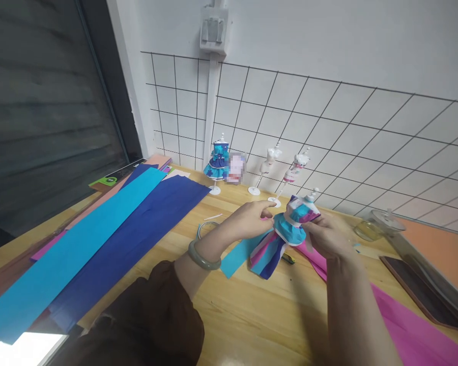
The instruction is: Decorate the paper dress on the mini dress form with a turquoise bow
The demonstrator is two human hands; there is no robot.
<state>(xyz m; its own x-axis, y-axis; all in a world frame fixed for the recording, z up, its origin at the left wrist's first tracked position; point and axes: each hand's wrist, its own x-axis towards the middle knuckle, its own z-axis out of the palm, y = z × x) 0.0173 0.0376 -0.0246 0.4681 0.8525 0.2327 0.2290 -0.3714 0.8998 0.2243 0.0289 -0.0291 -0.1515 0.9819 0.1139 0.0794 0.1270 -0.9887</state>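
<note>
Head view has the mini mannequin (311, 198) tilted between the two hands, above the table (232, 317), wearing a striped dress (290, 235); right hand (326, 236) has its fingers closed on the dress's side near the waist; left hand (254, 216) is half curled, index finger poking toward it, can't tell if it's touching. Main worry imo: too tight a right-hand squeeze could crease or rip that thin-looking stuff; a careless left fingertip could snag the skirt; the yellow-and-black tool (288, 258) sits below the hands, so dipping could catch it; shoving forward might topple the white mannequins (270, 160) beyond the hands.
</note>
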